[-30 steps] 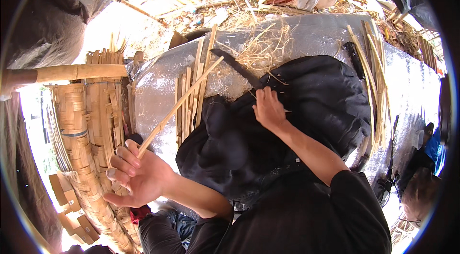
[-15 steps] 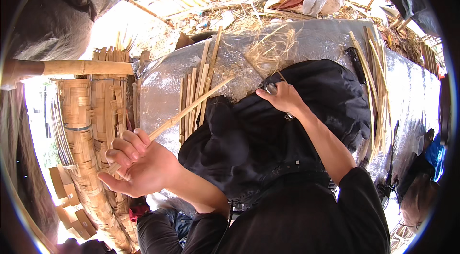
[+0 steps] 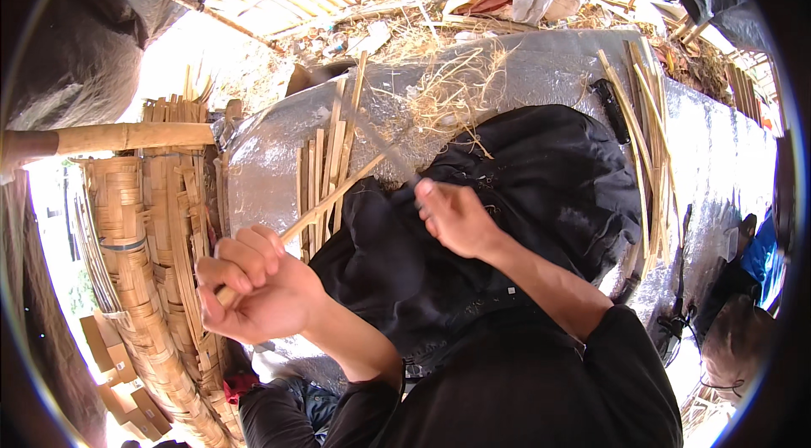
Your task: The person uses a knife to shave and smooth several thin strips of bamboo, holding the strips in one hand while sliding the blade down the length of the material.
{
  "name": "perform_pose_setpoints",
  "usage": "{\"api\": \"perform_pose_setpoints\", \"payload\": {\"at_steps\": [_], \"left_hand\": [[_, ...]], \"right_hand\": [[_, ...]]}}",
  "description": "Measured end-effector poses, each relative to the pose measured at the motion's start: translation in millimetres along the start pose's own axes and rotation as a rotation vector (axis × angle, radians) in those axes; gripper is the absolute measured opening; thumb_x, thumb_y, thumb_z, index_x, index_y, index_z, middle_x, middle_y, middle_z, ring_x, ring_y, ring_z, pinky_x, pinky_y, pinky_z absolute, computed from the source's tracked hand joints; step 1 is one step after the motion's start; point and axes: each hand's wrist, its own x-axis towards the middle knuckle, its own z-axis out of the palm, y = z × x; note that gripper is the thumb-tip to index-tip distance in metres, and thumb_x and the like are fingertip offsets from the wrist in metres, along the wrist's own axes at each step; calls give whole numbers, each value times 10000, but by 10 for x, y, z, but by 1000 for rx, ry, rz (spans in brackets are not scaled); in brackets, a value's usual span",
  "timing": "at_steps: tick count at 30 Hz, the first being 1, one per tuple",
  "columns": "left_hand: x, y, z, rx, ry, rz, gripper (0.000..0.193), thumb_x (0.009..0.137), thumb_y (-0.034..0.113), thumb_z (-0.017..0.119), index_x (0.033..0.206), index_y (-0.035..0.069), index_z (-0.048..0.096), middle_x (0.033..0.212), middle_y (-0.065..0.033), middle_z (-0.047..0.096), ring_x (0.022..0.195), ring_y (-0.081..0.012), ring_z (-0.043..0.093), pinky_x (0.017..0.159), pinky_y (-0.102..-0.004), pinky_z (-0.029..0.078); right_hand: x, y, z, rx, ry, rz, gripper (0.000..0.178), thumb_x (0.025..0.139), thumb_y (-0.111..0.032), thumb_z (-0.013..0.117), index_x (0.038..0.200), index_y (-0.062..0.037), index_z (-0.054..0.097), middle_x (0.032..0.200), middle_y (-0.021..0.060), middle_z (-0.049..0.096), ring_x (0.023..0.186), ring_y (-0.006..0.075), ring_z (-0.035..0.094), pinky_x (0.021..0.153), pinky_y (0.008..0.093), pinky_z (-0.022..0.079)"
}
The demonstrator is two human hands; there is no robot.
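My left hand (image 3: 266, 287) is closed around the near end of a slim, pale bamboo strip (image 3: 334, 197), which slants up and right over the black cloth (image 3: 541, 186) on my lap. Close to the strip's far end, my right hand (image 3: 456, 216) grips a knife (image 3: 384, 144). Its blade, smeared by motion, points up and left past the strip; I cannot tell if they touch. My fingers hide the handle. Curled bamboo shavings (image 3: 452, 93) lie beyond the knife. Several cut strips (image 3: 329, 161) rest at the left of the cloth.
More long strips (image 3: 646, 144) and a black object (image 3: 610, 110) lie at the right on the silvery sheet (image 3: 718, 169). Woven bamboo panels (image 3: 135, 220) stand at the left, under a horizontal bamboo pole (image 3: 135, 138). Cardboard boxes (image 3: 127, 380) sit at the lower left.
My right hand has moved left and closer to me with the knife, turning over. The left hand has shifted slightly right with the strip, and the whole view has slid a little.
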Motion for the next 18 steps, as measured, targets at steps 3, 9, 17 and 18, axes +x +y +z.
{"api": "perform_pose_setpoints", "payload": {"at_steps": [3,9,17,18], "left_hand": [[-129,-56,24,2,19,62,393,1007,370,354,703,121,363,562,-6,299,504,-126,236,538,-326,284],[-185,-180,142,-36,84,134,379,978,364,401,691,125,345,527,3,254,478,-112,168,505,-310,224],[-133,-285,248,33,95,164,373,981,368,404,711,114,358,535,2,252,479,-109,177,505,-306,220],[-84,-302,294,58,128,163,374,981,369,406,711,114,359,536,3,251,478,-110,174,505,-306,219]], "right_hand": [[-145,-376,163,-386,-189,-130,631,1029,-545,478,781,23,600,602,169,594,569,326,611,572,394,469],[-110,-528,356,-307,-122,-323,581,1069,-441,447,734,21,552,545,186,484,490,343,460,534,431,395],[-112,-536,286,-549,-10,-399,552,1030,-457,509,721,-7,594,557,242,568,580,481,604,532,543,492],[-151,-616,331,-528,-47,-394,559,1033,-450,503,700,-9,582,564,251,570,588,479,605,555,546,494]]}}
